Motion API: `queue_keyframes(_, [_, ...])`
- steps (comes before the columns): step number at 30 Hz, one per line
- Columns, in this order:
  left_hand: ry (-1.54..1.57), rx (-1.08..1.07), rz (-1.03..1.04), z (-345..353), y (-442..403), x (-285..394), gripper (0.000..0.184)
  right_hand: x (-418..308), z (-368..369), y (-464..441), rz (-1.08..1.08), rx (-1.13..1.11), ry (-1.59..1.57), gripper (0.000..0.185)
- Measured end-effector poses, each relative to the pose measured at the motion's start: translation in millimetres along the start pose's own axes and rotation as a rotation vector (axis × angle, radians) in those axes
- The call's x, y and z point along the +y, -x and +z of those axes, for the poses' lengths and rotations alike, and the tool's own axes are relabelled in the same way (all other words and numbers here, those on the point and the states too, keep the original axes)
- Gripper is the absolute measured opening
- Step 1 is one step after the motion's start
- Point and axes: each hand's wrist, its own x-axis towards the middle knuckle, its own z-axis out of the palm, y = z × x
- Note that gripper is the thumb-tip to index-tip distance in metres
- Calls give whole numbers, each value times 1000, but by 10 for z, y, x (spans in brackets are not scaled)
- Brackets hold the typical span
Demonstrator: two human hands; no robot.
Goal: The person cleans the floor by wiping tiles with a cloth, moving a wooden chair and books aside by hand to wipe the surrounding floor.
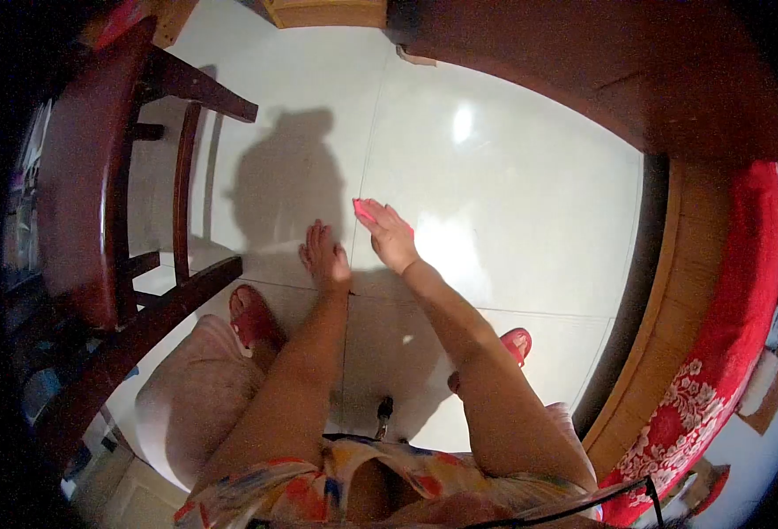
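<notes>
My right hand (pixel 389 238) reaches forward over the pale floor tiles, fingers together, with a bright pink cloth (pixel 361 210) under it. Only bits of the cloth show, past the fingertips and along the hand's right side; the rest is hidden by the hand. To its left, my left hand (pixel 323 257) is open with its fingers stretched forward, holding nothing. I cannot tell whether either hand touches the tiled floor (pixel 495 176).
A dark wooden chair (pixel 89 203) stands at left. Dark wooden furniture (pixel 600 62) spans the upper right. A wooden bed edge (pixel 697 229) with a red patterned cover (pixel 741 256) runs along the right. My feet wear red slippers (pixel 516 344).
</notes>
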Motion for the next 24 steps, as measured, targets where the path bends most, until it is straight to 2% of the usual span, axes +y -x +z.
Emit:
queue_keyframes(4, [-108, -48, 49, -44, 73, 34, 52, -137, 22, 251, 24, 9, -321, 58])
queue_keyframes(5, [-98, -51, 51, -65, 56, 67, 52, -135, 14, 263, 55, 74, -390, 45])
queue_keyframes(8, [-70, -47, 36, -111, 78, 102, 54, 13, -217, 308, 383, 388, -693, 34])
queue_keyframes(10, [-46, -19, 45, -136, 34, 121, 57, 227, -482, 269, 478, 767, -1328, 30])
queue_keyframes(12, [-21, -65, 12, -156, 4, 145, 58, 635, -732, 393, 390, 1020, -1210, 28])
queue_keyframes(13, [-8, -90, -7, -160, 14, 154, 58, 600, -1068, 452, 531, 1077, -1164, 28])
queue_keyframes(15, [-9, -52, 27, -183, 23, 175, 58, 965, -1433, 797, 633, 1112, -676, 33])
queue_keyframes(16, [-11, -36, 43, -189, 28, 178, 59, 1382, -1373, 1089, 580, 1056, -245, 37])
queue_keyframes(18, [-12, -36, 46, -164, 33, 146, 59, 1630, -1515, 1372, 750, 1030, -7, 46])
queue_keyframes(20, [-10, -29, 52, -152, 33, 135, 58, 1889, -1412, 1594, 773, 1144, -191, 48])
queue_keyframes(24, [-22, -42, 36, -248, 6, 198, 56, 1668, -1201, 1418, 775, 968, 99, 41])
